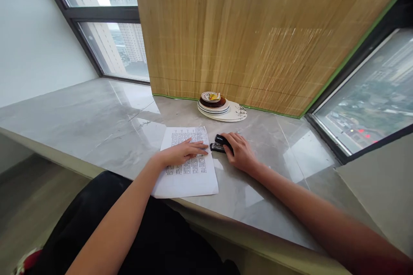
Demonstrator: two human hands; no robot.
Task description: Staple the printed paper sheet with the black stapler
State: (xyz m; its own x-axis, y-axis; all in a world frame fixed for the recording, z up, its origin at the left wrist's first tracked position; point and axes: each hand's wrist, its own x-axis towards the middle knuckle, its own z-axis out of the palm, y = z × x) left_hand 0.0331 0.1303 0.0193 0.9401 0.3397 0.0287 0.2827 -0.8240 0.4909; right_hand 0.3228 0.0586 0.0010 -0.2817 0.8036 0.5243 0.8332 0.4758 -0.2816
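Printed paper [190, 182] lies on the grey marbled sill, its near edge reaching the sill's front edge. My left hand [184, 152] rests flat on the sheet with fingers stretched toward its right edge. In my right hand [240, 150] is a black stapler [220, 142], gripped from the right with the fingers over its top and the thumb along the near side. The stapler's front end points left and meets the right edge of the paper. Whether the paper sits between its jaws I cannot tell.
Behind the paper stands a stack of plates [213, 109] beside a pale oval board [238, 112]. A bamboo blind [226, 30] hangs at the back of the sill [129, 146]. Windows flank it left [112, 47] and right [371, 94]. My dark-clothed legs are below the front edge.
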